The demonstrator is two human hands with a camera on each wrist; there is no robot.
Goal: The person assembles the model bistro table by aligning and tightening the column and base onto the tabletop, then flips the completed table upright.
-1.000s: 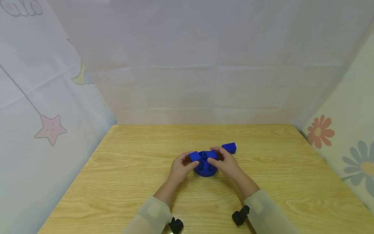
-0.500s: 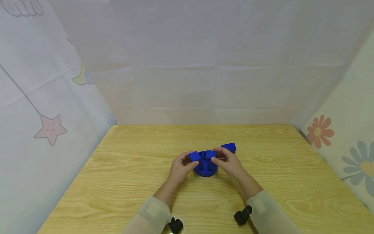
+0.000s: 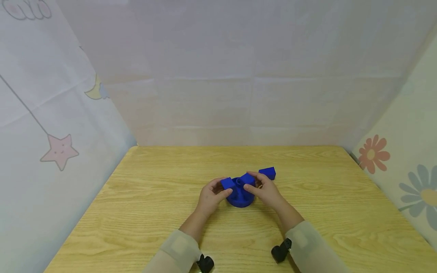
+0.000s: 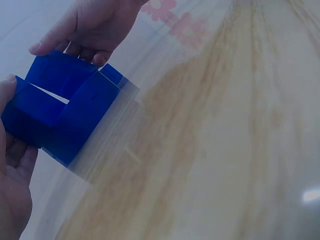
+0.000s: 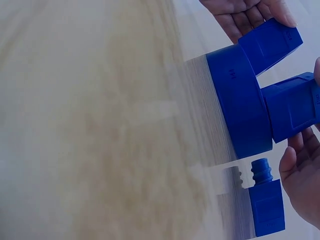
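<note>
A round blue base (image 3: 240, 196) sits on the wooden table (image 3: 153, 204) in the head view. My left hand (image 3: 212, 194) grips a blue block (image 3: 227, 183) set at the base's left side. My right hand (image 3: 264, 189) pinches a second blue block (image 3: 248, 179) at the base's right side. The right wrist view shows the base (image 5: 240, 105) with both blocks (image 5: 270, 45) (image 5: 292, 106) sticking out of it. A third blue block (image 3: 268, 173) with a ribbed peg (image 5: 261, 171) lies loose on the table just behind my right hand.
Pale fabric walls with star and flower prints enclose the table on three sides. Black wrist camera mounts (image 3: 205, 262) (image 3: 280, 251) sit near the table's front edge.
My right hand has turned the second block slightly on the base and shifted a little left. The left hand and the loose block have stayed where they were.
</note>
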